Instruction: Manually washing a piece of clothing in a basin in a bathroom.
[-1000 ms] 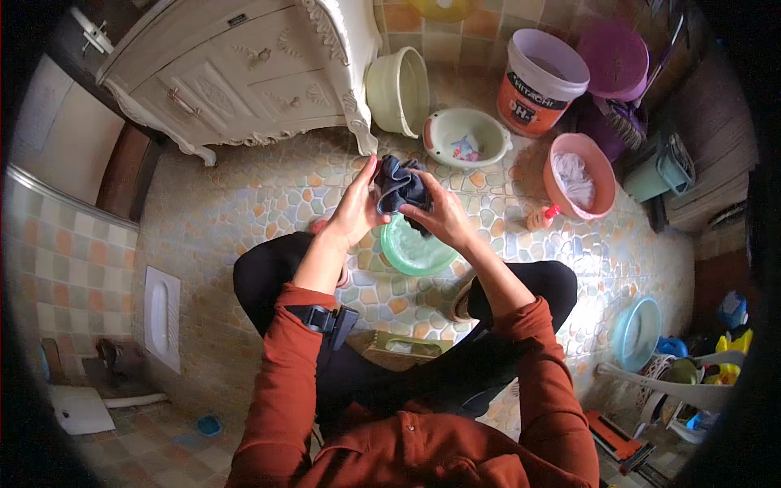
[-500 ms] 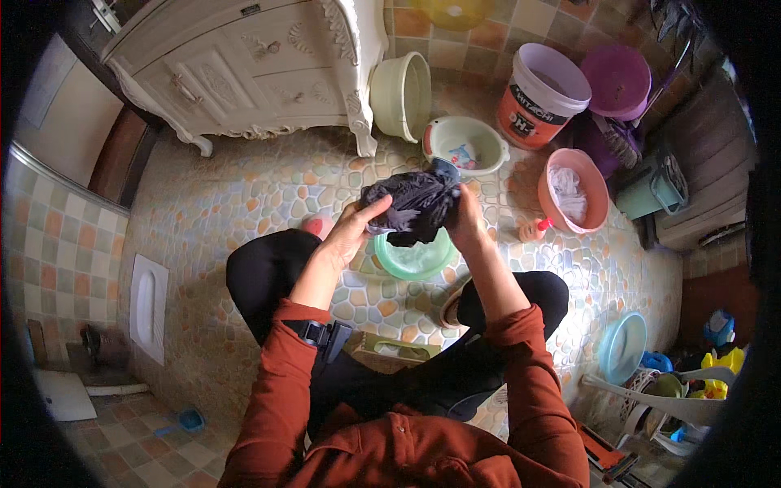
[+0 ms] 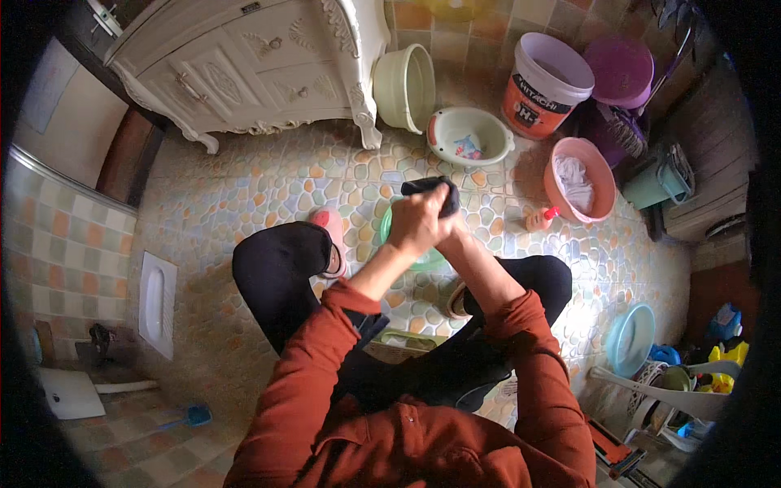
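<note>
A black cloth [image 3: 416, 186] is bunched up between my two hands, above a green basin [image 3: 386, 225] on the floor. My left hand [image 3: 420, 218] is closed round the cloth, its fingers pressed over the bundle. Close against it, my right hand [image 3: 447, 231] also grips the cloth, though its fingers are mostly hidden behind the left hand and the cloth. The cloth looks wadded tight, and its kind cannot be made out. Most of the basin is covered by my hands and forearms.
A pump bottle with a red top [image 3: 540, 219] stands before a pink basin [image 3: 597, 192] holding white cloth. Behind are a white basin [image 3: 443, 147], a tall pale tub [image 3: 399, 91] and a paint bucket [image 3: 529, 106]. A carved cabinet [image 3: 244, 89] stands back left; a squat toilet [image 3: 157, 301] lies left.
The black cloth was spread wide between my parted hands; now it is squeezed into a small bundle. My left hand has moved right, and both hands have come together.
</note>
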{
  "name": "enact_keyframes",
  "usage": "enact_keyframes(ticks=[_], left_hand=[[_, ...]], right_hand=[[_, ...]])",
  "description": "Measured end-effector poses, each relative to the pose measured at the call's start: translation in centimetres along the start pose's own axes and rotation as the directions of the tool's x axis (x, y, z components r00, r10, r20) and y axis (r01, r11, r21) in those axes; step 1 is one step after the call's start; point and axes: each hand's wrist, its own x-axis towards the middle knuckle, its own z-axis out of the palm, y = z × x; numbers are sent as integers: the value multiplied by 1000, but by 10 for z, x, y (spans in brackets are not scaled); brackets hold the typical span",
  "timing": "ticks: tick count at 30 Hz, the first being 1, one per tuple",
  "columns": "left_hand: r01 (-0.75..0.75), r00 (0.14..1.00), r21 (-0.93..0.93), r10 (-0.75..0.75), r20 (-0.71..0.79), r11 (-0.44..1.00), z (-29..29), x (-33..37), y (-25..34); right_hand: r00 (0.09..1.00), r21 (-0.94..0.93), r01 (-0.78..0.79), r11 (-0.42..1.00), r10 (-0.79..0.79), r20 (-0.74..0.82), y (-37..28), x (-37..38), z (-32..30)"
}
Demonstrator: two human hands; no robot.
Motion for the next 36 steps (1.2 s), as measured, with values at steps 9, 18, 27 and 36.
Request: enact_keyframes(ticks=[9,18,27,36], left_hand=[[636,711,-731,-555,432,247,-91,32,-84],[522,741,-829,-375,557,-199,-158,46,-45],[537,763,-835,-355,541,-119,-161,47,-63],[567,742,-234,-366,562,790,-122,29,-101]], right_hand=[[997,-355,-45,934,61,35,-98,-63,113],[995,-516,95,851,-66,74,-107,-59,111],[868,-678,474,562,-430,250,-104,-41,98],[784,-749,605,271,-372,498,-119,-69,125]])
